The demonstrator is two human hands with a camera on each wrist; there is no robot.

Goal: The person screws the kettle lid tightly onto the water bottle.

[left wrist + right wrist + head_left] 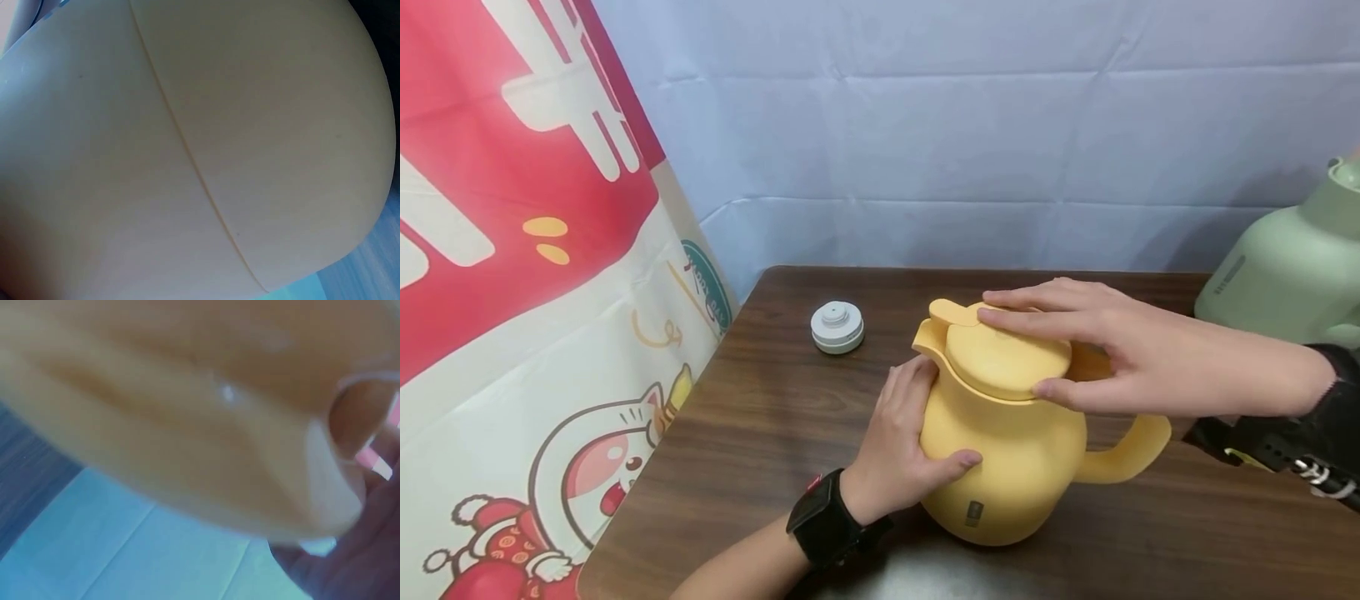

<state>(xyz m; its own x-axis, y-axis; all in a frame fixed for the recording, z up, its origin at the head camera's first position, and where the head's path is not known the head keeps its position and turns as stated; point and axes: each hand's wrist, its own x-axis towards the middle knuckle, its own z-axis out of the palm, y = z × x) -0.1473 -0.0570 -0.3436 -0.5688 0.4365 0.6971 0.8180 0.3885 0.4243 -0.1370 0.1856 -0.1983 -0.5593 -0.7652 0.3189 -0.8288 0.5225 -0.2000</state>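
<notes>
A yellow thermos jug (1000, 467) stands on the table, its spout toward the far left and its handle (1127, 458) to the right. My left hand (895, 446) holds the jug's left side, thumb across the front and fingers near the neck. My right hand (1093, 346) lies over the yellow lid (1011, 358), thumb at its near edge and fingers across the top toward the far side. In the left wrist view the jug's pale curved body (262, 137) with a thin seam fills the picture. The right wrist view shows the yellow jug (156, 437) blurred.
A small white round stopper (837, 325) with a knob on top sits on the brown wooden table (760, 417), left of the jug. At the far right stands a pale green jug (1285, 267), partly cut off. Light-blue cloth hangs behind, a printed cloth (535, 275) on the left.
</notes>
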